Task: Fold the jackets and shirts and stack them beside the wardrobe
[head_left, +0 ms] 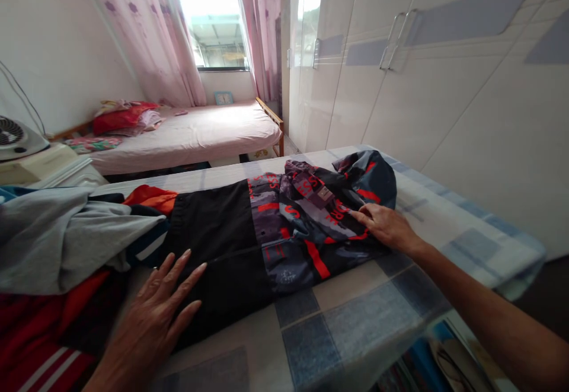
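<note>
A hooded jacket (226, 214), black below with a grey, red and navy printed upper part, lies stretched across the table with its hood to the right. My left hand (164, 303) rests on the black lower part near the hem, fingers spread, holding nothing. At the collar, my right hand (384, 226) has its fingers drawn together on the cloth, below the hood (377, 178). A small label (325, 195) shows inside the neck. To the left, a heap of clothes includes a grey garment (66, 232) and a red one with white stripes (26, 327).
A checked cloth (351, 321) covers the table. Beyond it stands a bed (213, 131) with red bedding (120, 119) under a curtained window. White wardrobe doors (377, 101) line the right side. A fan (18, 137) sits at the far left.
</note>
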